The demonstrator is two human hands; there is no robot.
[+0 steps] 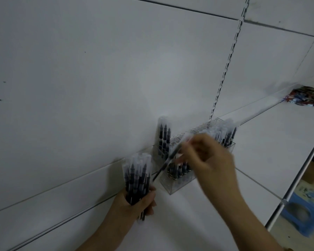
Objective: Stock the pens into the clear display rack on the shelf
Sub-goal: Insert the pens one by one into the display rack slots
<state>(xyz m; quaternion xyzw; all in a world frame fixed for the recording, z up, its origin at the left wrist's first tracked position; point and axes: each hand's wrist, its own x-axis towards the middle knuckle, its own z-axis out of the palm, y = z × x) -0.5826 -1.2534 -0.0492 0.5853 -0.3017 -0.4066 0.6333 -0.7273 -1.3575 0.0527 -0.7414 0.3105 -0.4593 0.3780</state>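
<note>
Now, toward the left of the white shelf (261, 142), the left hand (134, 201) has its grip clenched round a bundle of dark pens with frosted clear caps (137, 176), held upright just in front of the shelf's back edge. Right beside it, against the white back panel (80, 78), a small clear packet of the same pens (163, 140) stands leaning. Next comes the single dark pen (168, 159), tilted, its lower end pointing down toward the near left corner of the clear plastic display rack (172, 187), which sits along the back edge of the shelf. The right hand (208, 160), blurred, pinches this pen at its upper part, above the rack's left section, where a row of pens already stands; more fill the rack's far right end. The step in hand looks like seating one pen; the next move calls for turning it upright and lining it over a free hole. Farther right, at the shelf's far end, lies a pile of colourful small items (306, 96).
</note>
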